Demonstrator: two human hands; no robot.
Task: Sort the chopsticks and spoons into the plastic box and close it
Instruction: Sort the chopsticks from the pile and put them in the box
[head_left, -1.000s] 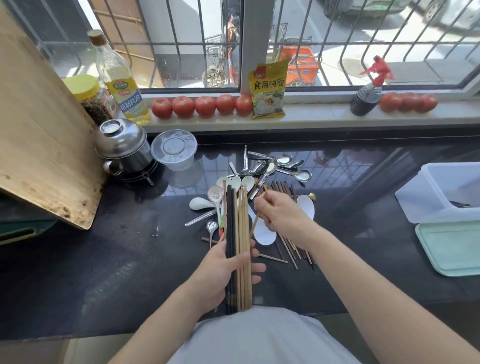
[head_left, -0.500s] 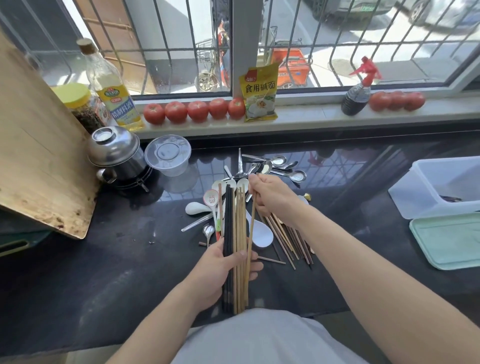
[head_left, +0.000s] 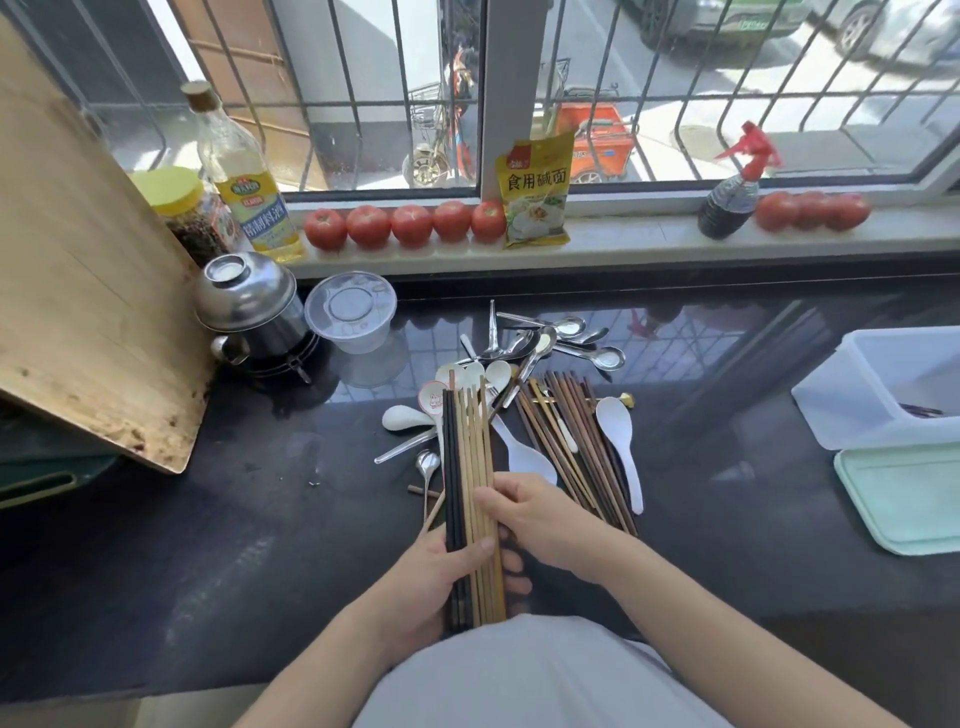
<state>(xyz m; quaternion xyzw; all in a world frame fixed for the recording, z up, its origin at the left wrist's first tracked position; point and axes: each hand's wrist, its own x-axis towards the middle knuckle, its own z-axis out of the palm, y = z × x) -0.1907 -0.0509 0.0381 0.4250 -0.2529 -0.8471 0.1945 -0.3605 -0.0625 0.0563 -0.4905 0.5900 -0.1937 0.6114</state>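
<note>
Head camera: my left hand (head_left: 441, 577) is wrapped around a bundle of chopsticks (head_left: 472, 499), dark and pale together, while my right hand (head_left: 540, 519) steadies its right edge, thumb on top and fingers curled beside it. I'd call this the gathering step: more chopsticks (head_left: 571, 447) and the spoons (head_left: 545, 343) lie loose on the counter (head_left: 208, 545). Next comes carrying the bundle well right to the open plastic box (head_left: 883, 395), its lid (head_left: 904, 493) lying just in front.
</note>
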